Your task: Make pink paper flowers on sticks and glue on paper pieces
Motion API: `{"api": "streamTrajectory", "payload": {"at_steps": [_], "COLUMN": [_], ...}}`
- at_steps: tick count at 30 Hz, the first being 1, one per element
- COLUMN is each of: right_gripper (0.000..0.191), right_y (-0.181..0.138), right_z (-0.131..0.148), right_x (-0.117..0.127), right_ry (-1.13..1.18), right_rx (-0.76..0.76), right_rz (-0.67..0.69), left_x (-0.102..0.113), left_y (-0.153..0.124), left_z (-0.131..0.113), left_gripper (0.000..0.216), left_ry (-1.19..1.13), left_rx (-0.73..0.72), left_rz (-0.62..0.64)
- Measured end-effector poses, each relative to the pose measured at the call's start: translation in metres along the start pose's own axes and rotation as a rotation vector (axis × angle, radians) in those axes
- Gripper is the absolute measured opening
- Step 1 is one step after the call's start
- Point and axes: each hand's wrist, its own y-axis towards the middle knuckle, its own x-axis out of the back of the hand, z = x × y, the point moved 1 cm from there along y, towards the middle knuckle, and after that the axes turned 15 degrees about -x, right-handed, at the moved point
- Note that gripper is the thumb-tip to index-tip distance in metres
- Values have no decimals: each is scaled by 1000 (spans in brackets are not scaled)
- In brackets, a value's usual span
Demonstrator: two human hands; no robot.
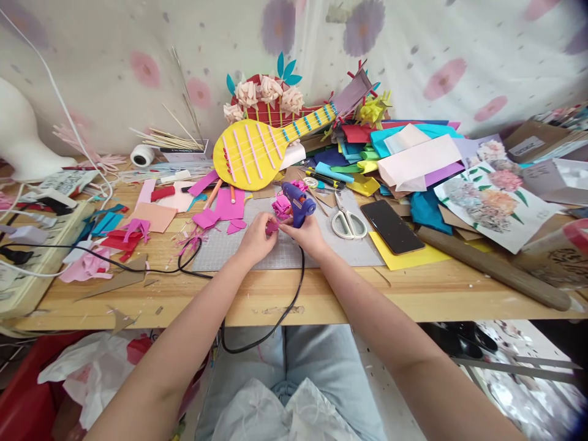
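Observation:
My left hand (258, 239) is closed, its fingertips pinching a small magenta paper piece (272, 227). Close beside it, my right hand (305, 234) is wrapped round a blue hot glue gun (299, 205), whose black cord (301, 275) loops down over the table edge. The right fingertips also reach the magenta piece. Just beyond the hands is a crumpled magenta paper flower (282, 207); whether a hand touches it I cannot tell. Both hands are above a grey cutting mat (220, 254). Magenta paper sheets (231, 204) lie to the left.
A yellow paper lute (250, 153) leans at the back. White-handled scissors (349, 225) and a black phone (392, 226) lie to the right, with a wooden rod (496, 266) beyond. Coloured paper (422, 159) is piled back right. A power strip (41, 257) stands at the left.

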Motion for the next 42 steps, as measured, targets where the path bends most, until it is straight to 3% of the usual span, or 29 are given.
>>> {"api": "streamTrajectory", "payload": {"at_steps": [8, 13, 25, 31, 33, 35, 38, 42], "right_gripper": [29, 29, 28, 29, 29, 30, 31, 33], "right_y": [0, -2, 3, 5, 5, 6, 4, 1], "right_z": [2, 6, 1, 1, 0, 1, 3, 8], "right_x": [4, 5, 3, 7, 8, 9, 9, 7], "right_ry": [-54, -11, -12, 17, 26, 38, 70, 118], "right_rx": [0, -21, 16, 4, -8, -14, -21, -36], "right_rz": [-130, -117, -109, -124, -126, -132, -114, -72], "left_x": [1, 1, 0, 6, 8, 9, 7, 3], "left_y": [-4, -5, -5, -4, -4, -5, -4, -2], "left_z": [1, 3, -3, 3, 5, 4, -1, -5], "left_gripper": [32, 31, 28, 30, 34, 41, 45, 21], "left_ry": [-174, -208, -240, -461, -412, -240, 4, 162], "left_rx": [69, 65, 60, 178, 189, 126, -76, -235], "left_rz": [-13, -53, 16, -116, -207, -247, -155, -70]}}
